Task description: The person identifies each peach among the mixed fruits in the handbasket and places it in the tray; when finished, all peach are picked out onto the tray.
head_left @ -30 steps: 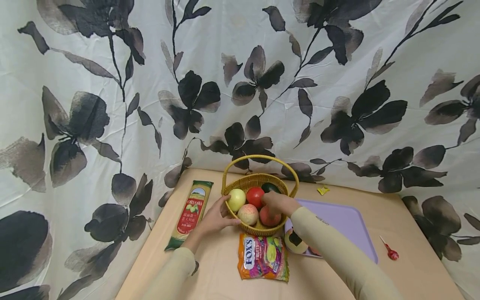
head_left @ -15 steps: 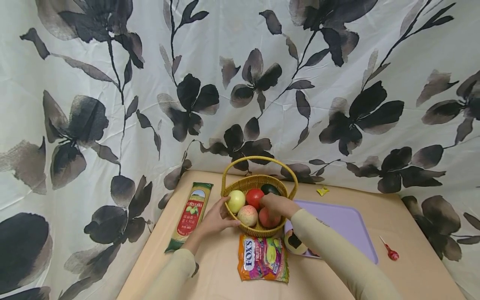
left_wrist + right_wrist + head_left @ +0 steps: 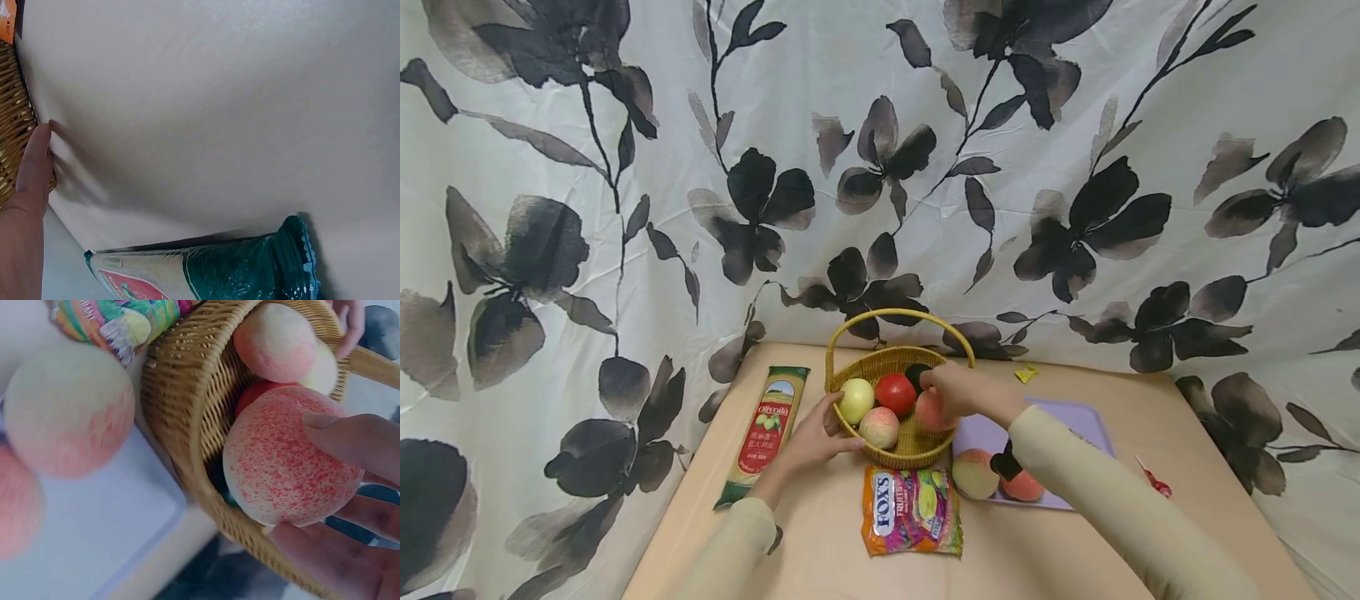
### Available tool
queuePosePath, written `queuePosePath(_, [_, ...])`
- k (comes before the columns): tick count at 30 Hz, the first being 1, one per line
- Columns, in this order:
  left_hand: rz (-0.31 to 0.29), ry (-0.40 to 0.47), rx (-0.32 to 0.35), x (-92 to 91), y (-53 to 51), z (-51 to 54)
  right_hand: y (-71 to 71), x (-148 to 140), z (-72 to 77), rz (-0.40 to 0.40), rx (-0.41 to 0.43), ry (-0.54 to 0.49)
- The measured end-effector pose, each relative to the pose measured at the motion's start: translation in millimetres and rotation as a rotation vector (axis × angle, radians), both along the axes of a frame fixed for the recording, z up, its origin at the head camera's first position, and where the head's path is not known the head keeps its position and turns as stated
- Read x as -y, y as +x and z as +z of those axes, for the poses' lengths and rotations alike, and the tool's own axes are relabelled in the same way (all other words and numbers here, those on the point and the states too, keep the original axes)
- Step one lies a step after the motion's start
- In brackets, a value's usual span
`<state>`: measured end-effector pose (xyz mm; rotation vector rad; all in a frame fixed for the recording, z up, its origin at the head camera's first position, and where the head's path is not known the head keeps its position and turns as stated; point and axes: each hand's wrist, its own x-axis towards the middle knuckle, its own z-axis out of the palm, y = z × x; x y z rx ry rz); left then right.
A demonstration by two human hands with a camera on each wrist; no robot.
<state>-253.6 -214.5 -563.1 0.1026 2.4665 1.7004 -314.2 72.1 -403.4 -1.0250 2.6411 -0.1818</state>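
the right hand holds a peach at the mouth of the basket the left hand grips, and the fruit looks light, firm and rolly, best cupped round its middle.

Head camera: looks forward and down from my head, farthest off, taking in whole wicker basket. Left-wrist camera: nearer, angled across tabletop. Right-wrist camera: very close on peach in my right hand. All three share basket.
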Motion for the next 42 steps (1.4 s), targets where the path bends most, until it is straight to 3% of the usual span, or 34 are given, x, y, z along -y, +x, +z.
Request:
queuePosePath(8, [-0.012, -0.015, 0.009, 3.5, -1.4, -0.6, 21.3, -49.4, 21.9, 0.041, -0.086, -0.065])
queuePosePath(15, [-0.003, -0.026, 0.030, 1.3, -1.0, -0.9, 37.0, -113.2, 18.2, -0.013, -0.158, -0.084])
queuePosePath(27, [-0.010, -0.022, 0.035, 2.4, -3.0, -2.4, 55.7, -204.8, -22.2, -0.196, -0.087, -0.083])
queuePosePath(35, [-0.005, -0.034, 0.025, 1.0, -2.8, -2.5, 63.4, -212.6, -64.3, -0.209, -0.061, -0.104])
queuePosePath(42, [-0.013, 0.000, 0.008, 0.0, -1.1, 0.4, 66.0, -208.1, -79.5, -0.224, -0.040, -0.115])
